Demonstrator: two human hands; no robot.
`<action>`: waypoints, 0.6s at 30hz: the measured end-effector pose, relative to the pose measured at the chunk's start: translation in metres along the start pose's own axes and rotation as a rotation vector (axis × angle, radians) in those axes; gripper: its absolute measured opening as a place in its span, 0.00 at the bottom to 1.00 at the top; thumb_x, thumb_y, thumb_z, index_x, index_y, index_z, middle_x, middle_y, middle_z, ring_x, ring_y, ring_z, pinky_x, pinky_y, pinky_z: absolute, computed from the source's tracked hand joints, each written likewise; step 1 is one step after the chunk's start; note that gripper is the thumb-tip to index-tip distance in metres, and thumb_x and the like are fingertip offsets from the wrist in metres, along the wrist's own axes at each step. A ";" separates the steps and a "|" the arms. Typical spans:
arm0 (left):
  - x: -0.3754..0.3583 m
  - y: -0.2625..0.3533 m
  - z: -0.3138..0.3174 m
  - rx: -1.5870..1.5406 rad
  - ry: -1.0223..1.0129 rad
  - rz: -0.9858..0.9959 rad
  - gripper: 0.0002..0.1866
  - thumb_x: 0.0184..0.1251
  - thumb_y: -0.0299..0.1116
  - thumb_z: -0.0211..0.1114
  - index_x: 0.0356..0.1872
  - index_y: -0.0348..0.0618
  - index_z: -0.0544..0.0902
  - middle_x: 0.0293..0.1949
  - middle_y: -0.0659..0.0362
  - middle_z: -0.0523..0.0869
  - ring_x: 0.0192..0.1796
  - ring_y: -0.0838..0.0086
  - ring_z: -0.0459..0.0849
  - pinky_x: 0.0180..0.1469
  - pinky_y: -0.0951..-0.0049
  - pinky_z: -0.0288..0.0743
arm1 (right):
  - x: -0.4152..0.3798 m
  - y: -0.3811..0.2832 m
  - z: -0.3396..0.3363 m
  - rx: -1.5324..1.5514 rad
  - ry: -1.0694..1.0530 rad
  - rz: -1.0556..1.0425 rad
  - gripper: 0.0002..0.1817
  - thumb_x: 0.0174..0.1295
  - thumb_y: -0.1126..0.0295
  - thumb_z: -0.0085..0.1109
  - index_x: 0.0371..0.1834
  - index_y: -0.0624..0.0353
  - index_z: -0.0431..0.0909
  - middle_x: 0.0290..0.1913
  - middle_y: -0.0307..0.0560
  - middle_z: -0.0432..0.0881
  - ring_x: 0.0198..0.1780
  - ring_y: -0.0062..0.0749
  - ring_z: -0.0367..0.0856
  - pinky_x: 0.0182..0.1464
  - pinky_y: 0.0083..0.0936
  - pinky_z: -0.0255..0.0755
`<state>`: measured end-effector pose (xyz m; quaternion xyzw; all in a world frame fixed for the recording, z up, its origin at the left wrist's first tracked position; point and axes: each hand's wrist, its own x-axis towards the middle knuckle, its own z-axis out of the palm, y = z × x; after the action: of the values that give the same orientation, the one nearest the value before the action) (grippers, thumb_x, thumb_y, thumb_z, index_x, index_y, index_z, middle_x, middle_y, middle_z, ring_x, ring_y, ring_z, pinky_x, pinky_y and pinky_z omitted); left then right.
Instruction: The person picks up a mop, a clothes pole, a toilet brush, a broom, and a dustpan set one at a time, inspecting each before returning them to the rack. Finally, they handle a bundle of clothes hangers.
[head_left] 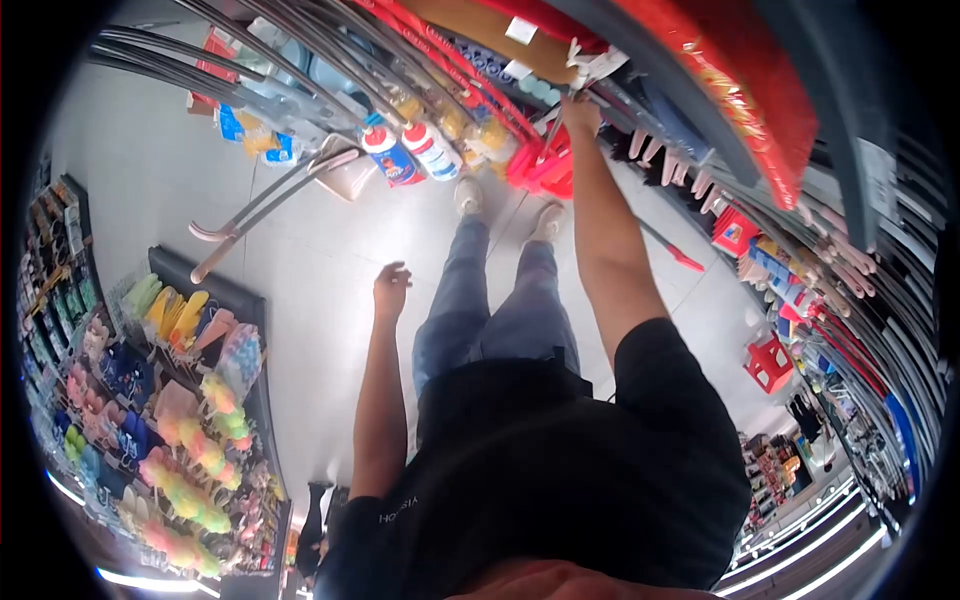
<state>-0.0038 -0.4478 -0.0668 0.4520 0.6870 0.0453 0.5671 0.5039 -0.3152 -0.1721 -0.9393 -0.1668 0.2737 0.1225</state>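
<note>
Your right hand (581, 113) is raised to the shelf rail, its fingers closed around the top of a thin grey rod (551, 132), which is probably a hook or a handle; the detail there is too small to tell. The rod's long axis slants from your grip down and slightly away from your arm, ending at the red basket (545, 170) that sits just beside your wrist, between the rod and the bottles.

Your left hand (391, 289) hangs free over the pale floor (300, 270), well apart from the red basket. Its fingers are loosely curled and half open, holding nothing and touching nothing.

On the far side of the red basket from your arm stand two white bottles with red caps (412, 152), close together and tilted. Beyond them, two long grey poles (270, 210) lean out across the floor. The floor between your left hand and the red basket lies bare. Your shoes (506, 208) are planted just below the red basket. A rack of coloured brushes (190, 420) stands well away from it, past your left hand.
</note>
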 end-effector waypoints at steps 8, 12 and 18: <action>-0.083 -0.120 -0.041 -0.025 0.066 -0.422 0.16 0.60 0.28 0.58 0.48 0.32 0.80 0.34 0.48 0.86 0.33 0.69 0.86 0.36 0.73 0.81 | 0.009 -0.004 0.016 -0.271 0.133 -0.117 0.33 0.54 0.42 0.57 0.46 0.66 0.77 0.38 0.59 0.85 0.43 0.56 0.84 0.48 0.41 0.78; -0.089 -0.120 -0.037 -0.037 0.044 -0.471 0.16 0.60 0.28 0.58 0.47 0.31 0.80 0.35 0.47 0.86 0.35 0.68 0.86 0.36 0.73 0.81 | 0.011 0.007 0.010 -0.154 -0.020 -0.298 0.24 0.55 0.52 0.58 0.36 0.68 0.80 0.35 0.59 0.85 0.41 0.54 0.84 0.47 0.39 0.78; -0.059 -0.073 -0.019 -0.115 0.007 -0.247 0.16 0.63 0.29 0.57 0.48 0.29 0.80 0.37 0.46 0.85 0.36 0.67 0.86 0.37 0.72 0.81 | 0.012 0.037 0.010 0.210 -0.650 -0.444 0.07 0.54 0.68 0.64 0.35 0.55 0.83 0.31 0.42 0.85 0.35 0.31 0.84 0.41 0.30 0.76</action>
<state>-0.0643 -0.5218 -0.0586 0.3306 0.7358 0.0162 0.5909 0.5166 -0.3427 -0.1979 -0.7273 -0.3666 0.5389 0.2149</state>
